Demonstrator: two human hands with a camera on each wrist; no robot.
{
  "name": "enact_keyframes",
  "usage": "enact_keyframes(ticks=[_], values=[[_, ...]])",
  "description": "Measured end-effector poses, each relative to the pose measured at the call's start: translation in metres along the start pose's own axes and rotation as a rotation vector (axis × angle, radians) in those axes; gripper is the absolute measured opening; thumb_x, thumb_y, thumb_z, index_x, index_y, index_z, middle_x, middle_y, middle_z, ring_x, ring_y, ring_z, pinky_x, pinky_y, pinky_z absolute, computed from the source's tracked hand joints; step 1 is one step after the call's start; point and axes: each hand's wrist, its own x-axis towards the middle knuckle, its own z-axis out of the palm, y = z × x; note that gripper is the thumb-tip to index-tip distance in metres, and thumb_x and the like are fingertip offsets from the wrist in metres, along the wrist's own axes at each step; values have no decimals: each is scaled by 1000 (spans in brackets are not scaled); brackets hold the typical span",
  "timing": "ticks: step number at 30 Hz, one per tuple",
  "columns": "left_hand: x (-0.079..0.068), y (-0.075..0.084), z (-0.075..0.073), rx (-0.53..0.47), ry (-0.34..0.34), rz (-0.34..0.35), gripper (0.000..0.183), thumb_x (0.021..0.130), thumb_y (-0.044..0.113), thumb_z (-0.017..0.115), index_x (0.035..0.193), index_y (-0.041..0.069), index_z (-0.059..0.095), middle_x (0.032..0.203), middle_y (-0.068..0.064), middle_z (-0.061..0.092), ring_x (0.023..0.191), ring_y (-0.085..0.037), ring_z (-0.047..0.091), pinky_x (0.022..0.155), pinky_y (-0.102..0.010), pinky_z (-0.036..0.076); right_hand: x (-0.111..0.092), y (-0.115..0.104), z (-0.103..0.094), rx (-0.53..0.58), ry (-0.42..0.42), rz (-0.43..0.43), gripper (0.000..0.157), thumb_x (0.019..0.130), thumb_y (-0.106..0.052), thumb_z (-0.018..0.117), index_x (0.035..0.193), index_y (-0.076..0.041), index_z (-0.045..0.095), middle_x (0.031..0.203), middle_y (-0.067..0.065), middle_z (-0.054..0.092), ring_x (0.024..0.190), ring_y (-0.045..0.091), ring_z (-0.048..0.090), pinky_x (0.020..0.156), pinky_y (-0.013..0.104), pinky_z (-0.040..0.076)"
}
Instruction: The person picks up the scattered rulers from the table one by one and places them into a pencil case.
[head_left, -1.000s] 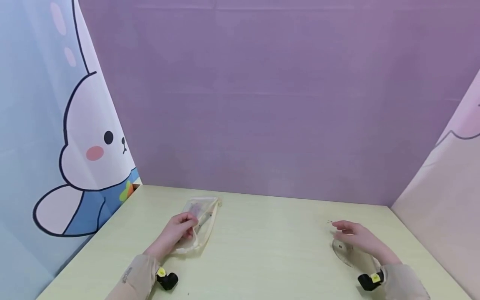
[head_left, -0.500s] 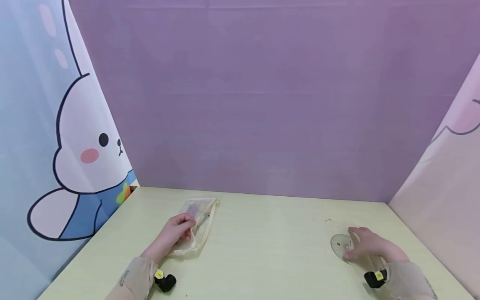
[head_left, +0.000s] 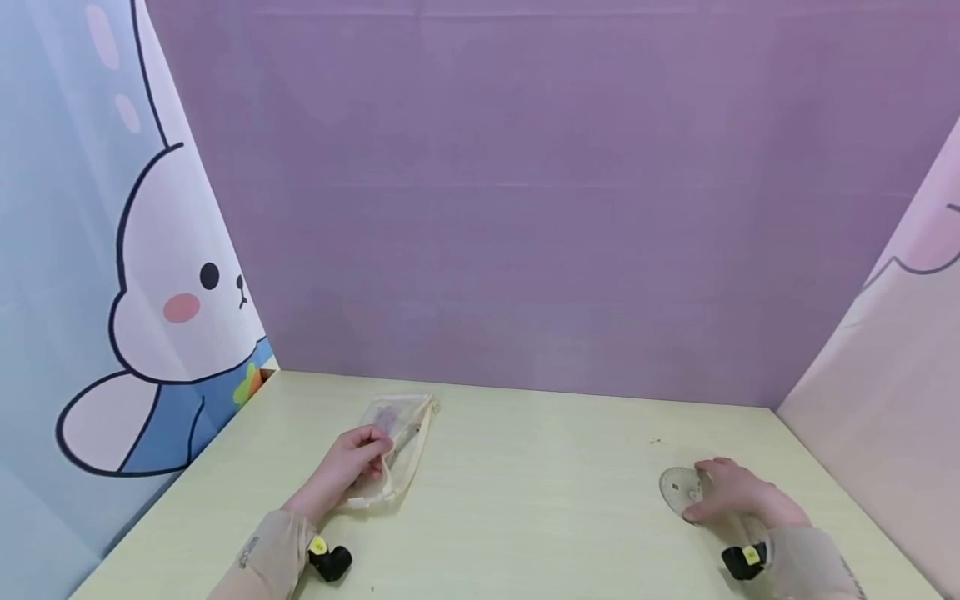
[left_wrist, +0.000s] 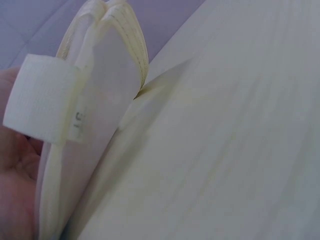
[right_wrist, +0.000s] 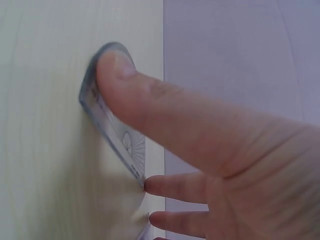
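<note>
Protractor [right_wrist: 134, 150], clear and marked with printed lines, is pinched between thumb and fingertips of the right hand [head_left: 731, 490]; one end of it is covered by the thumb; it is tilted in the right wrist view, and whether the table [head_left: 525, 492] is touched by its edge cannot be told; translucent pouch [head_left: 412, 475] with cream edging is gripped by the left hand [head_left: 347, 462], fingers curled; a white tag [left_wrist: 42, 97] is seen just beside that palm; hands are held well apart; small dark marks [head_left: 656, 441] are seen beyond the right hand; a rabbit print [head_left: 191, 250] is displayed left of the left hand, a purple backdrop [head_left: 480, 208] beyond both.
</note>
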Motion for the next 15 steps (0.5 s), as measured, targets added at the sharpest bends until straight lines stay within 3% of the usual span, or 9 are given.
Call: enact_keyframes(ticks=[7,15], values=[[-1,0,-1,-10,-6,-7,12,90,10,65,87,1,59,64,-4,52,53,-13,50,50,-23,44,2,-1,0,51,12,-37,82,67,-35,85,119,19,51,116,39,50,108,57,47,90,66,38],[-1,1,-1,-17,-19,4,13,90,11,65,87,1,58,64,-4,52,53,-12,50,51,-24,45,-2,-10,-6,87,13,-37,78,67,-30,85,117,19,52,115,38,52,108,57,47,90,66,38]])
